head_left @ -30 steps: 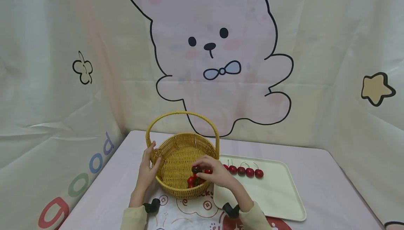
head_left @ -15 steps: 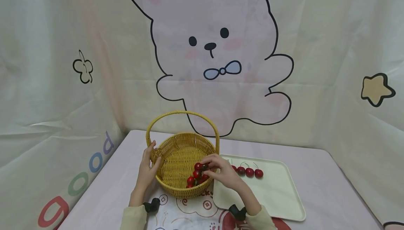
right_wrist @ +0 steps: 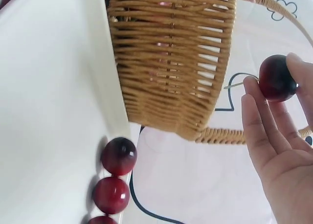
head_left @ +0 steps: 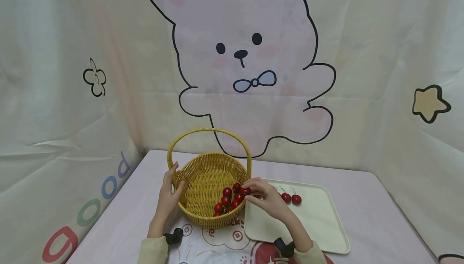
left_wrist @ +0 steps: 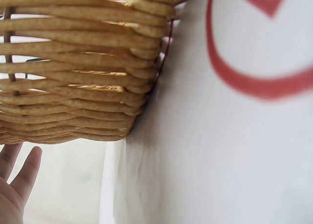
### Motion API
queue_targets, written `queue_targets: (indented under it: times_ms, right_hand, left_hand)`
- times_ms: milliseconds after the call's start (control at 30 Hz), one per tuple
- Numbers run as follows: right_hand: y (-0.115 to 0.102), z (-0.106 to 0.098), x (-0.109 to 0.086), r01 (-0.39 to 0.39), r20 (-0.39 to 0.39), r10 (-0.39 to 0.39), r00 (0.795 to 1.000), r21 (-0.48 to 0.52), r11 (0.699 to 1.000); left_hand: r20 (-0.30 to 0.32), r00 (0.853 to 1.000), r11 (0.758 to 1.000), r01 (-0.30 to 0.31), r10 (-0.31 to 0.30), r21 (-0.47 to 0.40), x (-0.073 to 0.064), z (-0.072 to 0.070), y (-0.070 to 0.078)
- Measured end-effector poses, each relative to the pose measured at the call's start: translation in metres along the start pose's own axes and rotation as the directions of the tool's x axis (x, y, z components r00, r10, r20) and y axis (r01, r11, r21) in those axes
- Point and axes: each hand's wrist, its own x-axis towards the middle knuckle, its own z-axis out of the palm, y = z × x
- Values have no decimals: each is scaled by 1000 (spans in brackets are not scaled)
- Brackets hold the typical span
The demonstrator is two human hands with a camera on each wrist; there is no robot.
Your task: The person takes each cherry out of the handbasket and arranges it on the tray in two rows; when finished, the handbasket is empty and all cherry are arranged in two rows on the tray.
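Observation:
In the head view a yellow wicker basket (head_left: pixel 203 183) stands on the table, its tall handle arching over it. Several red cherries (head_left: pixel 218 207) lie in its right front part. My left hand (head_left: pixel 168 194) holds the basket's left rim at the foot of the handle; the left wrist view shows its fingertips (left_wrist: pixel 33 158) against the basket's side. My right hand (head_left: pixel 270 199) is at the basket's right rim. Thumb and fingers pinch a dark red cherry with a stem (right_wrist: pixel 278 78), clearly seen in the right wrist view.
A white tray (head_left: pixel 308 219) lies right of the basket, close against it. Along its back part runs a row of cherries (head_left: pixel 296 199), partly hidden by my right hand. A printed cloth (head_left: pixel 224 242) covers the table front; a rabbit-print curtain (head_left: pixel 239 107) hangs behind.
My right hand has moved rightward with its cherry, from above the basket's inside to its right rim. More cherries in the basket show now. The left hand and basket stay put.

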Motion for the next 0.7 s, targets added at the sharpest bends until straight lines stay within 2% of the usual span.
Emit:
queue_targets:
  times_ms: [133,233,333,433,700]
  right_hand:
    - [-12,-8,-6,-17,-2,17,1000,8,1000]
    - [-20,-16,-10,-73,-4,73,997,2,997]
    - [-12,-23,-17,-95,-16,95,995,-19,995]
    - [5,-29,-23,-62,-38,61,997,-28,998]
    - [17,-45,-37,-87,-73,81,994,-84,993]
  left_hand:
    - [-3,1000,1000,-1,1,3,0,0,0]
    - [-3,1000,1000,10,-10,1,0,1,1]
    - [-1,1000,1000,18,-18,2,0,1,2]
    - [-4,1000,1000,0,0,11,1,1,1]
    - [-21,999,999,-25,25,21,0,1,0]
